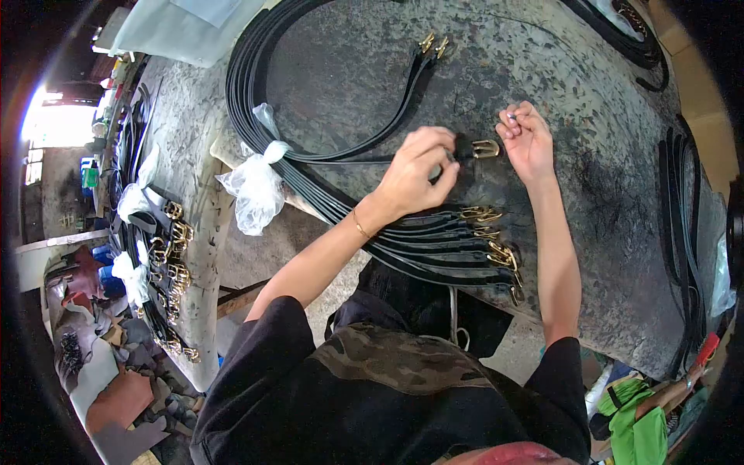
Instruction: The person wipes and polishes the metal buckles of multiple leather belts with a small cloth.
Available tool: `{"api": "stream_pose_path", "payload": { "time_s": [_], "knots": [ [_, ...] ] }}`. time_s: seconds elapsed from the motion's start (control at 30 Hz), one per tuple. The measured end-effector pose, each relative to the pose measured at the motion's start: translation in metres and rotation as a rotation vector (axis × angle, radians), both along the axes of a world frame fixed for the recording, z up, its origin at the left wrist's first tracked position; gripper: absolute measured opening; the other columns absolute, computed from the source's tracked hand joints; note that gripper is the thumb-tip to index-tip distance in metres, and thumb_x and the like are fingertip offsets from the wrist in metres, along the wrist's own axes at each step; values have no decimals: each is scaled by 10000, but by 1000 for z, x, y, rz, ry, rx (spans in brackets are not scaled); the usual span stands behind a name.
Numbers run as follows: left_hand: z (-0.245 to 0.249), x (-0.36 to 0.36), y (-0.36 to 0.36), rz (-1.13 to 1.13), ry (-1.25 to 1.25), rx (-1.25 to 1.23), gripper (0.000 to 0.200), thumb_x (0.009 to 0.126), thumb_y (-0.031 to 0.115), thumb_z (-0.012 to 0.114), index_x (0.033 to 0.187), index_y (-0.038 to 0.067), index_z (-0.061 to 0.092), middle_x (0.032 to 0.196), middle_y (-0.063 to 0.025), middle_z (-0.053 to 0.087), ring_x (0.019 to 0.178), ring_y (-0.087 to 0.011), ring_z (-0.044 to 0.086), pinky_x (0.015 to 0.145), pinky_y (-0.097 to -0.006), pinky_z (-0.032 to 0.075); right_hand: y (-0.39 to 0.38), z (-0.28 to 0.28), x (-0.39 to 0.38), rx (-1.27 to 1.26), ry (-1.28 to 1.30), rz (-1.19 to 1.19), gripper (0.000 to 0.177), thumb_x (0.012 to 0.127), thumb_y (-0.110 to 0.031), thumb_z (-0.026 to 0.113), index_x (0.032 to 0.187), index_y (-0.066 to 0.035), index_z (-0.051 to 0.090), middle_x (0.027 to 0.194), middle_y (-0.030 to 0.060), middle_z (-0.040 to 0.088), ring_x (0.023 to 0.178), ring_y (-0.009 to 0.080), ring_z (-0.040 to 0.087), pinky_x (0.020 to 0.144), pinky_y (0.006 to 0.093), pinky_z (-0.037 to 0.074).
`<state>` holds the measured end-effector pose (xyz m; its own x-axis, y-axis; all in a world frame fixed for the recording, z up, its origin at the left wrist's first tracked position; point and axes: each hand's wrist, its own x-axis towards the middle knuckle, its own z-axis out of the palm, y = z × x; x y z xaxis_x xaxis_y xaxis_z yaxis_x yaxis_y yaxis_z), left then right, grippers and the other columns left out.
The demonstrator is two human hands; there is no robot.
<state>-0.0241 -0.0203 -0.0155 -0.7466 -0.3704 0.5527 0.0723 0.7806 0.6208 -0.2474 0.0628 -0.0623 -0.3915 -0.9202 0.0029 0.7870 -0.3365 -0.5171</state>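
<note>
My left hand [422, 169] is closed around the end of a black belt strap, which runs out from the bundle of black belts [246, 85]. A gold buckle [486, 149] lies on the dark table just right of those fingers. Beyond the buckle, my right hand [529, 139] is raised palm up, fingers curled and pinched at a tiny shiny piece too small to make out. Clear plastic wrap [256, 186] ties the bundle. Below my left hand, several belt ends with gold buckles [504, 256] fan out toward the table's near edge.
Two gold-buckled ends [434, 46] lie at the back of the table [597, 155]. More black straps [674, 232] lie along the right side. On the left stands another surface with wrapped buckled belts [174, 271], above piled leather scraps [124, 387]. At lower right is a person's arm [666, 397].
</note>
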Motion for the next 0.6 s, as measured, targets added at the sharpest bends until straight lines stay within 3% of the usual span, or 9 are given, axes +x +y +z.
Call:
{"api": "stream_pose_path", "payload": {
  "time_s": [0.03, 0.1, 0.23, 0.3, 0.37, 0.47, 0.5, 0.57, 0.6],
  "knots": [
    [4, 3, 0, 105, -32, -68, 147, 767, 75, 737, 764, 46, 593, 935, -111, 598, 952, -321, 609, 833, -402, 479, 0, 0, 0, -10, 0, -5, 78, 855, 34, 548, 832, -38, 566, 785, 39, 521, 706, 121, 417, 646, 286, 376],
    [17, 3, 4, 178, -222, -233, 170, 739, 84, 758, 796, 49, 602, 916, -104, 595, 880, -312, 603, 749, -396, 478, 0, -1, -2, -14, 6, -4, 79, 849, 35, 544, 825, -38, 563, 795, 46, 532, 700, 122, 420, 646, 289, 378],
    [13, 1, 2, 208, -253, -324, 172, 735, 91, 747, 841, 47, 620, 907, -115, 617, 863, -319, 605, 736, -415, 484, 1, 0, -4, -35, -8, -9, 79, 843, 35, 542, 819, -40, 554, 797, 51, 536, 696, 122, 425, 636, 285, 377],
    [12, 4, -11, 285, -392, -270, 182, 747, 79, 709, 908, 17, 650, 903, -151, 651, 840, -336, 620, 746, -419, 493, 0, 2, -1, -17, -3, -29, 78, 844, 37, 541, 827, -39, 549, 802, 55, 539, 688, 119, 428, 623, 279, 373],
    [23, 6, -27, 197, -398, -153, 217, 781, 49, 661, 990, -11, 662, 897, -195, 668, 836, -372, 643, 757, -427, 512, 0, 2, 1, -18, 14, -32, 79, 847, 39, 540, 834, -39, 546, 810, 55, 539, 682, 111, 425, 607, 270, 364],
    [51, -8, -43, 43, -853, 346, 202, 813, 18, 628, 1008, -17, 666, 907, -190, 658, 855, -384, 643, 799, -440, 522, 4, 13, -1, 19, 67, -96, 82, 854, 40, 536, 849, -41, 544, 827, 53, 539, 672, 95, 420, 575, 251, 343],
    [35, -10, -42, 46, -856, 351, 202, 813, 18, 628, 1008, -17, 666, 907, -190, 658, 855, -384, 643, 799, -440, 522, 5, 18, 1, 52, 99, -140, 83, 858, 39, 534, 856, -43, 545, 835, 50, 539, 668, 85, 417, 559, 242, 331],
    [-9, -15, -38, 177, -370, -114, 228, 799, 16, 651, 1026, -8, 653, 944, -178, 620, 897, -361, 615, 825, -418, 504, 4, 22, 1, 27, 159, -125, 78, 867, 32, 537, 862, -45, 546, 844, 44, 538, 667, 73, 412, 538, 229, 311],
    [-10, -18, -33, 180, -259, -69, 272, 777, -15, 646, 1047, 6, 629, 974, -171, 580, 965, -349, 587, 855, -409, 487, 5, 26, 3, 13, 148, -105, 72, 871, 27, 539, 863, -44, 547, 839, 42, 534, 668, 72, 413, 533, 229, 308]
  ]
}}
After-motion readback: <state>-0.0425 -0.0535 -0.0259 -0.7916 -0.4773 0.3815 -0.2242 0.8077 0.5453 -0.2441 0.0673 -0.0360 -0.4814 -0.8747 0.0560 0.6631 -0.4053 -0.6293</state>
